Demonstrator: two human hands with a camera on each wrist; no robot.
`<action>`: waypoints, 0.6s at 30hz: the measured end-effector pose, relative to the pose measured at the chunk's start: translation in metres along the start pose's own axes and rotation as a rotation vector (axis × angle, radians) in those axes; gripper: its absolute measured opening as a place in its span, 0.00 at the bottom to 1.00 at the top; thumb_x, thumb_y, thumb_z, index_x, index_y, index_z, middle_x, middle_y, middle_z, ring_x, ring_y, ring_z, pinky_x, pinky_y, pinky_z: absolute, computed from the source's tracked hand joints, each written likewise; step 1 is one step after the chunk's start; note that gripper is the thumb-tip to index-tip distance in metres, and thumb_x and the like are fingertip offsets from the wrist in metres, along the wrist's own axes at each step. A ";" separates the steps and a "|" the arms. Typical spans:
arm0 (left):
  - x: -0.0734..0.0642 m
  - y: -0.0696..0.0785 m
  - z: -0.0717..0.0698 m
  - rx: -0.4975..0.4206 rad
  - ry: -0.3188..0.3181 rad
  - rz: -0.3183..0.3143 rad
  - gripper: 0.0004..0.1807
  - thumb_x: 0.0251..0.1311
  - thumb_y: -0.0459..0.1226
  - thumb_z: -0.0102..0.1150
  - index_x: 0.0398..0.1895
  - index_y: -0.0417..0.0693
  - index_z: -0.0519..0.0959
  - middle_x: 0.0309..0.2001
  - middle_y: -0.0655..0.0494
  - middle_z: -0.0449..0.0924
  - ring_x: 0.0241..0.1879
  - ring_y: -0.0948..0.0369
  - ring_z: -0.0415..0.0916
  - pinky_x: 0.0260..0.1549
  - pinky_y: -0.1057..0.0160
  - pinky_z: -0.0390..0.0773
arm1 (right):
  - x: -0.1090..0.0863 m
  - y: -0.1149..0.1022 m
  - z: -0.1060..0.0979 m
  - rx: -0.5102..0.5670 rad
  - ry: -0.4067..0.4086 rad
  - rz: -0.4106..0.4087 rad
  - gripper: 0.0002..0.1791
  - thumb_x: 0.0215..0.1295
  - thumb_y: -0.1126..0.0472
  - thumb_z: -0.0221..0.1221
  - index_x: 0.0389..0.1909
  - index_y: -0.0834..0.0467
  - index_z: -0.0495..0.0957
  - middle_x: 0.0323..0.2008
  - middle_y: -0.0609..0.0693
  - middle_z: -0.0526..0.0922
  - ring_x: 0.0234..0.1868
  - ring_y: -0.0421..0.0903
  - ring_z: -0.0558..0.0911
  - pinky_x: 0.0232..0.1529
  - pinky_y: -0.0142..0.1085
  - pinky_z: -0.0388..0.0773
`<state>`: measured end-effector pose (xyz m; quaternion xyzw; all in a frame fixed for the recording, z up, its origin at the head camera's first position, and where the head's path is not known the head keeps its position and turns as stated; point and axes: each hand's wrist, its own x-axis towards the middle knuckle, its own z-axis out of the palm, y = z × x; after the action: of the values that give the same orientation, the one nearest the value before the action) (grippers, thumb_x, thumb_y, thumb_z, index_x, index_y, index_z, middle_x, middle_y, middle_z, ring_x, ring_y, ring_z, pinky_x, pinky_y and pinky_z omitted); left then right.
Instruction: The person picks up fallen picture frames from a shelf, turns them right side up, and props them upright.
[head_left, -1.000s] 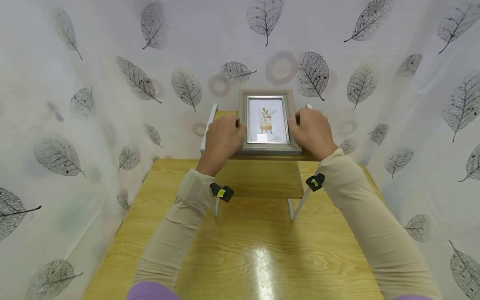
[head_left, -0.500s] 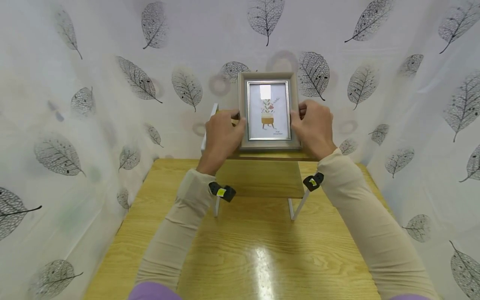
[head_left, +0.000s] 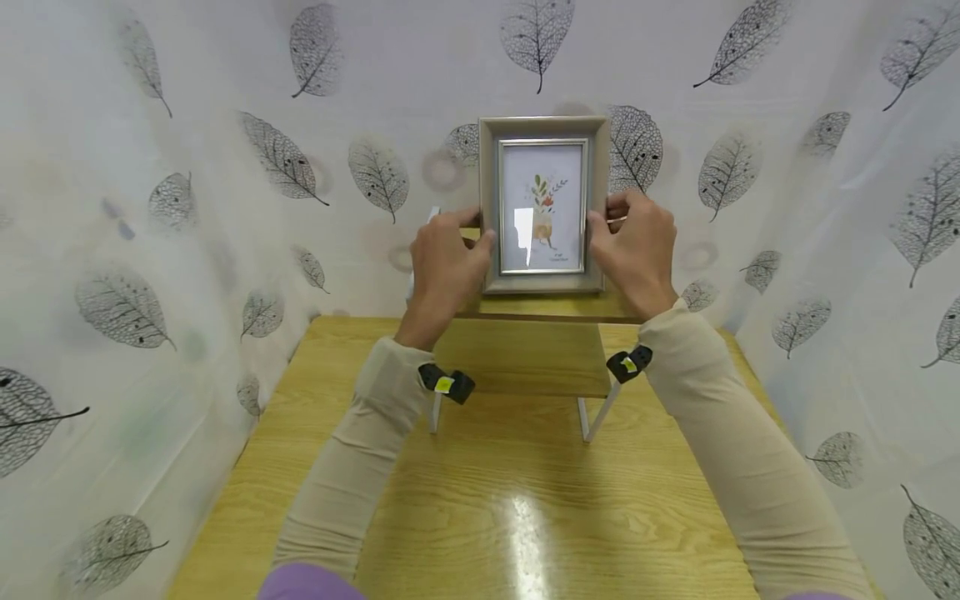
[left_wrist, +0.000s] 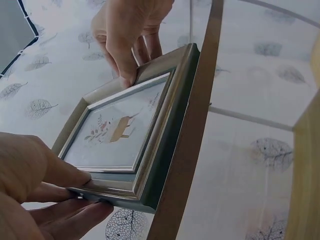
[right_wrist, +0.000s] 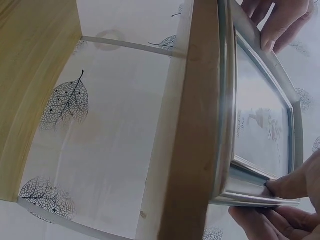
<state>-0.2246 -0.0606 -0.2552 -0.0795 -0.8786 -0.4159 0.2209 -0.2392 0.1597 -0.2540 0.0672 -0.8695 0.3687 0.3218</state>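
Observation:
A silver-grey picture frame (head_left: 543, 285) holding a print of a potted plant stands nearly upright at the upper board (head_left: 525, 308) of a small two-tier wooden shelf. My left hand (head_left: 446, 271) pinches its left side between thumb and fingers. On the opposite side, my right hand (head_left: 637, 250) pinches the right edge, thumb on the front. In the left wrist view, the frame (left_wrist: 137, 186) has its bottom edge along the brown board edge (left_wrist: 187, 135). The right wrist view shows the same board edge (right_wrist: 185, 130) close against it. The frame's back is hidden.
The shelf's lower board (head_left: 521, 358) and white metal legs (head_left: 592, 421) stand on a yellow wood-grain table (head_left: 480, 508). A white curtain (head_left: 202, 250) printed with dark leaves hangs behind and on both sides.
The picture frame has tilted up from leaning far back to nearly upright, its top edge rising. Both hands have kept hold of its sides, with the fingers shifting slightly upward.

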 end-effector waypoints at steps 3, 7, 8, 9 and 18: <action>0.000 -0.001 0.000 -0.039 0.012 -0.008 0.22 0.66 0.38 0.66 0.62 0.43 0.80 0.54 0.51 0.85 0.39 0.58 0.87 0.41 0.62 0.84 | 0.000 0.000 0.000 0.022 0.017 -0.009 0.12 0.67 0.64 0.61 0.44 0.71 0.80 0.40 0.64 0.87 0.39 0.57 0.87 0.44 0.47 0.83; 0.000 -0.002 0.001 -0.086 0.027 -0.011 0.21 0.66 0.36 0.66 0.61 0.44 0.80 0.55 0.52 0.85 0.40 0.58 0.87 0.38 0.64 0.84 | 0.000 0.001 0.000 0.054 0.032 -0.029 0.13 0.67 0.65 0.62 0.45 0.71 0.78 0.40 0.65 0.86 0.40 0.57 0.87 0.46 0.46 0.84; 0.000 -0.002 0.000 -0.093 0.030 -0.012 0.21 0.66 0.36 0.67 0.61 0.44 0.81 0.55 0.52 0.85 0.41 0.59 0.87 0.39 0.64 0.84 | 0.000 0.001 0.000 0.065 0.033 -0.031 0.13 0.67 0.65 0.62 0.45 0.71 0.78 0.41 0.65 0.86 0.40 0.57 0.87 0.46 0.46 0.84; 0.000 -0.002 0.001 -0.099 0.034 -0.009 0.21 0.65 0.36 0.67 0.61 0.44 0.81 0.54 0.52 0.85 0.41 0.58 0.87 0.40 0.64 0.84 | 0.000 0.002 0.001 0.074 0.034 -0.031 0.12 0.67 0.65 0.62 0.45 0.71 0.78 0.41 0.65 0.86 0.41 0.57 0.86 0.47 0.46 0.84; -0.001 -0.002 0.000 -0.147 0.027 -0.047 0.22 0.65 0.35 0.68 0.61 0.46 0.79 0.56 0.53 0.83 0.43 0.59 0.86 0.43 0.65 0.83 | -0.003 0.004 0.002 0.148 0.076 -0.048 0.11 0.66 0.68 0.62 0.44 0.70 0.75 0.40 0.64 0.83 0.42 0.57 0.85 0.49 0.47 0.82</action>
<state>-0.2238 -0.0614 -0.2571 -0.0694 -0.8442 -0.4855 0.2164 -0.2395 0.1608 -0.2587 0.0976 -0.8251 0.4263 0.3577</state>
